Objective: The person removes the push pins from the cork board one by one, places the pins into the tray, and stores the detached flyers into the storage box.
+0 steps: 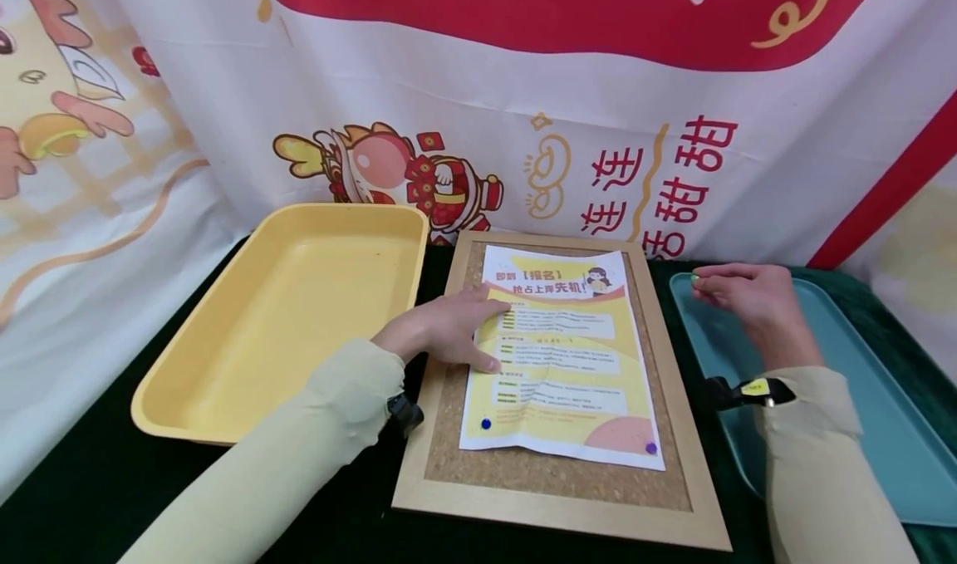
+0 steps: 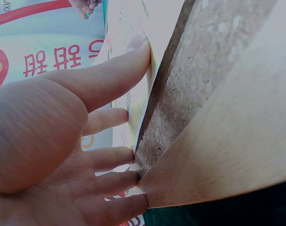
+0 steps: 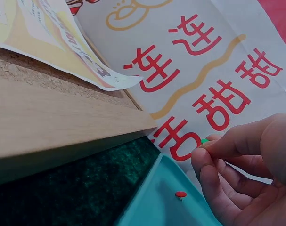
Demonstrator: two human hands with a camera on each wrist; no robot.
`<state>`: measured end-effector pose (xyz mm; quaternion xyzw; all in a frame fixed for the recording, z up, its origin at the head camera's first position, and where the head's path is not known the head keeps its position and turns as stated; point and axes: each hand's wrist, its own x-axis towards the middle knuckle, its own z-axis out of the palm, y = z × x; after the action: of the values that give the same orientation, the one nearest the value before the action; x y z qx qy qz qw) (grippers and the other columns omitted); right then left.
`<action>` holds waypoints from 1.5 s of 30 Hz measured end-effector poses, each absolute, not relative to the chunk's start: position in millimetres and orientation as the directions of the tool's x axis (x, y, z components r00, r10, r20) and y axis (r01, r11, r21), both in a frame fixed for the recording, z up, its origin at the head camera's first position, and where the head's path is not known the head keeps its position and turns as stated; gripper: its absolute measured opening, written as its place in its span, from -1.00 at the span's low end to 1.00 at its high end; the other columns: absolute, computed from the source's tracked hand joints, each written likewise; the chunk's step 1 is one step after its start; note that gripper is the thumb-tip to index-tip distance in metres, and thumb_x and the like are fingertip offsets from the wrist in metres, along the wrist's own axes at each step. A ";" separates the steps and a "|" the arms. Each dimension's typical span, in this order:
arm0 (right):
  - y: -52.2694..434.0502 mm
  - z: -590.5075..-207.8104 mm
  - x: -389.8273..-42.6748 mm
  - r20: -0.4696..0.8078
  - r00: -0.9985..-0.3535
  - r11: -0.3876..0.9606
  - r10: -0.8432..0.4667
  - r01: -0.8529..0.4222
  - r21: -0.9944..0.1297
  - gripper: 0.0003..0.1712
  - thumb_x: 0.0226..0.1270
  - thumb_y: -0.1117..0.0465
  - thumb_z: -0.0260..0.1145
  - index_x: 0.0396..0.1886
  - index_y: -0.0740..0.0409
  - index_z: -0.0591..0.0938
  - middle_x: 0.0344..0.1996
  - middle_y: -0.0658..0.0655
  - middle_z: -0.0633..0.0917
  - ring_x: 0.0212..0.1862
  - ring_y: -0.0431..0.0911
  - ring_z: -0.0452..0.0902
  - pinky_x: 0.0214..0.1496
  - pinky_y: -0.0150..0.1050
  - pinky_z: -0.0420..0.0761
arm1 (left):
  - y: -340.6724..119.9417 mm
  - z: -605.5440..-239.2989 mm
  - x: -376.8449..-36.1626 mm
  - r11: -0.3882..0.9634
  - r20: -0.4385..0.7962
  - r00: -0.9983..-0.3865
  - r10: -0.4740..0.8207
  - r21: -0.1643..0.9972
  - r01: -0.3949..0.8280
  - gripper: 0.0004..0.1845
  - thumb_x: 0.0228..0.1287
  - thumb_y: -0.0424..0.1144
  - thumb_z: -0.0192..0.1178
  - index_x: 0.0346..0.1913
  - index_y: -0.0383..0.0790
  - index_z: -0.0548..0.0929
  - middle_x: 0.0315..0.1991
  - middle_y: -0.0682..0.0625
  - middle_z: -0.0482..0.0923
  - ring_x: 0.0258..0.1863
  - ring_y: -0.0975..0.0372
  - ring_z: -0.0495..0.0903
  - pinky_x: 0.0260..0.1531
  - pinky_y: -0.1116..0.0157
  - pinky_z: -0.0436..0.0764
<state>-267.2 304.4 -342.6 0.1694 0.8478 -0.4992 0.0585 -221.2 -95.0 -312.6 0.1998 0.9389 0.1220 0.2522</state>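
A yellow and white printed sheet (image 1: 561, 385) lies on a wood-framed cork board (image 1: 553, 471). A blue thumbtack (image 1: 486, 424) sits at its lower left corner and a purple thumbtack (image 1: 651, 448) at its lower right. My left hand (image 1: 456, 327) rests with spread fingers across the sheet's left edge; in the left wrist view the thumb (image 2: 119, 70) touches the paper. Over the far end of the blue tray (image 1: 845, 381), my right hand (image 1: 758, 302) pinches a green thumbtack (image 3: 204, 141) between thumb and finger. Inside that tray lies a red thumbtack (image 3: 181, 194).
A yellow tray (image 1: 299, 315) stands left of the board, its rim close to the frame. Dark green cloth (image 1: 329, 514) covers the table. A printed white and red banner (image 1: 478, 90) hangs right behind the board and trays. The sheet's far right corner curls up.
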 end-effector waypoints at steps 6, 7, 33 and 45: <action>315.4 -343.0 -262.1 -0.272 -0.934 0.446 0.232 0.351 -0.824 -0.38 0.66 -0.09 0.20 0.53 0.12 0.51 -0.45 -0.43 0.69 0.02 -0.22 0.72 0.21 -0.27 0.58 | -90.6 -313.1 -224.3 0.890 -0.435 -0.784 0.442 0.323 0.322 -0.03 0.40 0.12 0.40 0.72 0.04 0.14 0.79 -0.10 -0.25 0.78 0.01 -0.24 0.74 -0.05 -0.08; 316.1 -342.7 -262.1 -0.273 -0.934 0.447 0.232 0.352 -0.823 -0.38 0.66 -0.09 0.19 0.53 0.12 0.51 -0.45 -0.43 0.70 -0.01 -0.24 0.72 0.21 -0.27 0.58 | -90.8 -313.2 -224.5 0.890 -0.434 -0.785 0.442 0.323 0.323 -0.03 0.40 0.13 0.40 0.72 0.04 0.15 0.79 -0.10 -0.25 0.78 0.01 -0.24 0.74 -0.05 -0.08; 328.1 -348.5 -261.4 -0.310 -0.922 0.475 0.231 0.384 -0.791 -0.43 0.68 0.01 0.19 0.54 0.13 0.50 -0.34 -0.35 0.68 0.11 -0.10 0.65 0.02 -0.39 0.64 | -97.0 -316.5 -223.7 0.884 -0.432 -0.784 0.446 0.352 0.309 -0.04 0.41 0.13 0.39 0.72 0.04 0.15 0.79 -0.10 -0.27 0.78 -0.03 -0.27 0.73 -0.11 -0.08; 330.6 -358.5 -263.1 -0.323 -0.908 0.502 0.267 0.417 -0.758 -0.48 0.71 0.06 0.13 0.50 0.14 0.55 0.24 0.19 0.70 0.22 0.05 0.55 0.08 -0.26 0.56 | -96.9 -317.2 -223.9 0.885 -0.427 -0.788 0.443 0.351 0.307 -0.04 0.40 0.13 0.39 0.72 0.05 0.16 0.79 -0.10 -0.26 0.78 -0.04 -0.26 0.73 -0.13 -0.08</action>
<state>-263.1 330.6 -358.5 0.1982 0.8627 -0.4581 0.0817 -223.9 -96.9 -317.2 0.2004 0.9363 0.1324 0.2562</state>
